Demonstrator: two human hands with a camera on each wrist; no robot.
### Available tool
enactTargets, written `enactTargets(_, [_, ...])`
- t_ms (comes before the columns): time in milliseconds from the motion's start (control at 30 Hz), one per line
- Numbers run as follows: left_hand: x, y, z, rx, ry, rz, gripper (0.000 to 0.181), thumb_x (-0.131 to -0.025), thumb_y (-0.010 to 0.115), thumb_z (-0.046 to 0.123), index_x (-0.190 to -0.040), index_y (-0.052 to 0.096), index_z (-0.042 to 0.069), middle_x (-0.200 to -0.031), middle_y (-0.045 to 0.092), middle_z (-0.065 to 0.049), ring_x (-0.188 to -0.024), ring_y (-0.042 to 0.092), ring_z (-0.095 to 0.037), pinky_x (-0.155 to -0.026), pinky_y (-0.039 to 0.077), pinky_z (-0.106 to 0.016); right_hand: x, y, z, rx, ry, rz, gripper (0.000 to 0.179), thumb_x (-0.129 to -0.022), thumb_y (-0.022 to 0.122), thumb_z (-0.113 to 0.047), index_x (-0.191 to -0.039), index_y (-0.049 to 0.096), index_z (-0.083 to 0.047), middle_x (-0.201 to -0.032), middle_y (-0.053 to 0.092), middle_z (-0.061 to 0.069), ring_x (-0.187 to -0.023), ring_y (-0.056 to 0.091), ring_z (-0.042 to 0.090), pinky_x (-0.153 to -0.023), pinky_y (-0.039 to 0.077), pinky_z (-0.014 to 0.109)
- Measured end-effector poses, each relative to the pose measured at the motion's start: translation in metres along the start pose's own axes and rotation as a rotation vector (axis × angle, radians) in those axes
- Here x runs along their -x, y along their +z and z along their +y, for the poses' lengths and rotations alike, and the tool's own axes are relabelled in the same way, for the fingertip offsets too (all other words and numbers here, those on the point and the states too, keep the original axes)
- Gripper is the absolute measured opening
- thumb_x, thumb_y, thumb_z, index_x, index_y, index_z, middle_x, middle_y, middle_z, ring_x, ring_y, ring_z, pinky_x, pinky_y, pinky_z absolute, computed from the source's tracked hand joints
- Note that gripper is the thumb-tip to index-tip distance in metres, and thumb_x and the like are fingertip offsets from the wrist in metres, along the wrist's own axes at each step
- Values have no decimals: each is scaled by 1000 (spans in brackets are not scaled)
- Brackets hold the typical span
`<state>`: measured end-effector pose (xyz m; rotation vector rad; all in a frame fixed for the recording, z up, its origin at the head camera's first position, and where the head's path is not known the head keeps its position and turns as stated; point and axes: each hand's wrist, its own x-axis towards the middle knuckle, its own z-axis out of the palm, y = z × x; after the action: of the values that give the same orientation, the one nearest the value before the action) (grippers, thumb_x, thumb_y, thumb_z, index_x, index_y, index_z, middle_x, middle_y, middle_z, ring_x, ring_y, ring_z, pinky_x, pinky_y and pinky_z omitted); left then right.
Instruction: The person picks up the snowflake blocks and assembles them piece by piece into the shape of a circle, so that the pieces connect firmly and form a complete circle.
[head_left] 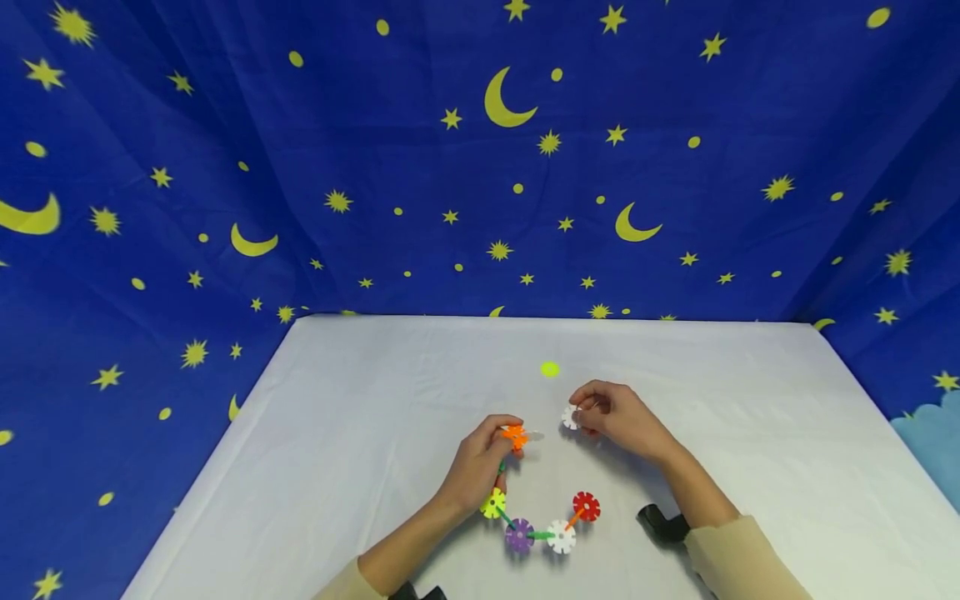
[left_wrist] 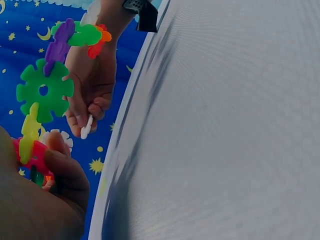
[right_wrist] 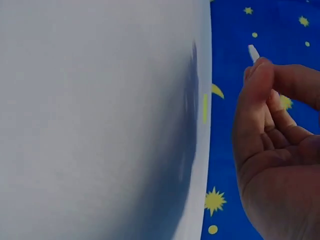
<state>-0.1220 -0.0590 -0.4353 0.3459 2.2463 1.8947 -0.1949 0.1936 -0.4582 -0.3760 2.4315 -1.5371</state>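
My left hand (head_left: 472,468) grips a curved chain of notched plastic discs near its far end, by the orange disc (head_left: 514,437). A whitish disc (head_left: 536,436) sticks out edge-on beside it. From the hand the chain bends toward me through a yellow disc (head_left: 493,503), a purple disc (head_left: 520,546) and a white disc (head_left: 561,546) to a red disc (head_left: 587,500). Green and orange discs join these edge-on. Up and to the right, my right hand (head_left: 622,418) pinches a loose white disc (head_left: 568,417) between thumb and fingertips, apart from the chain.
A flat yellow-green round piece (head_left: 550,369) lies on the white-covered table (head_left: 360,400), beyond both hands. Blue star-and-moon cloth (head_left: 420,167) hangs behind the table and along its sides. A black device (head_left: 660,527) sits by the right wrist.
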Motion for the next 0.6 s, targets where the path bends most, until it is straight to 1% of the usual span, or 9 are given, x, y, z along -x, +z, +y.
enactTargets(100, [-4, 2, -10, 0, -11, 20, 29, -98, 43, 3, -124, 57, 8, -92, 63, -24, -41, 45, -11, -38, 39, -20, 4, 3, -4, -77, 1, -38, 24, -87, 69, -10, -108, 63, 0, -86, 65, 12, -71, 64, 30, -63, 55, 40])
enactTargets(167, [-7, 2, -19, 2, -14, 33, 29, -99, 44, 5, -124, 57, 8, -91, 63, -22, -40, 44, -10, -38, 39, -21, 7, 6, -6, -105, -1, -51, 22, -88, 69, -10, -107, 63, -1, -87, 65, 13, -72, 64, 32, -64, 55, 41])
enactTargets(267, [-10, 3, -28, -4, -14, 47, 28, -99, 46, 7, -123, 58, 9, -89, 64, -19, -40, 44, -11, -38, 40, -22, 10, 9, -9, -121, -28, -76, 21, -89, 68, -11, -107, 63, -1, -88, 66, 13, -72, 64, 33, -64, 55, 42])
enactTargets(367, [-11, 3, -31, -7, -9, 51, 27, -98, 47, 10, -122, 58, 9, -87, 63, -17, -40, 44, -12, -37, 41, -24, 11, 13, -11, -122, -56, -112, 20, -90, 68, -13, -107, 64, -2, -88, 67, 13, -71, 64, 32, -64, 55, 42])
enactTargets(467, [-11, 4, -32, -9, -1, 53, 27, -97, 47, 11, -122, 58, 8, -86, 63, -17, -40, 45, -12, -37, 41, -25, 12, 15, -14, -122, -75, -145, 20, -92, 66, -13, -108, 65, -2, -87, 68, 12, -70, 63, 32, -65, 54, 43])
enactTargets(533, [-11, 4, -31, -10, 5, 56, 28, -97, 46, 10, -122, 58, 8, -86, 63, -17, -40, 45, -12, -37, 42, -26, 13, 17, -16, -133, -77, -157, 20, -92, 65, -11, -109, 65, -2, -86, 68, 13, -71, 63, 33, -65, 54, 44])
enactTargets(600, [-11, 3, -31, -13, 9, 55, 28, -97, 46, 10, -122, 58, 8, -86, 63, -17, -40, 45, -12, -37, 42, -27, 15, 17, -21, -145, -65, -163, 20, -92, 63, -8, -110, 65, 0, -86, 68, 14, -72, 63, 38, -66, 53, 46])
